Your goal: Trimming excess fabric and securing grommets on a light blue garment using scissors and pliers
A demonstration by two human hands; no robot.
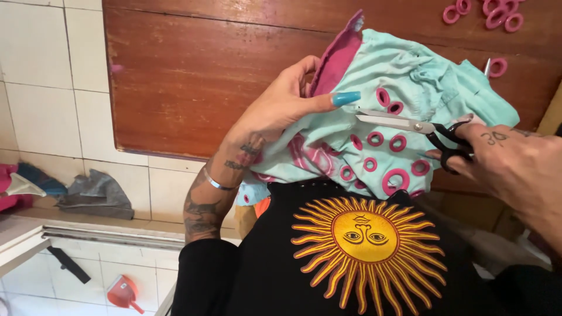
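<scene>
The fingers (328,100) of the left hand (280,105) are pressed together and pinch a fold of the turquoise fabric (404,76), the thumb with its long blue nail lying flat along the top of the fold. The fingers of the right hand (509,164) are curled through the black loops of the scissors (418,126) and grip them; whether the blades are parted, I cannot tell.

The scissors' long axis runs nearly horizontal. The blade tip points left, toward the left thumb, and ends just beside the blue nail. The handles sit at the right, inside the right hand.

The fabric lies bunched between the 2 hands, held up in front of the brown wooden board (193,76) and above the person's black shirt with a yellow sun print (363,237). The blades rest against the fabric's front face. Pink rings (396,181) dot the fabric. Its pink lining (339,55) shows at the upper edge.

More loose pink rings (497,14) lie on the board at upper right.
</scene>
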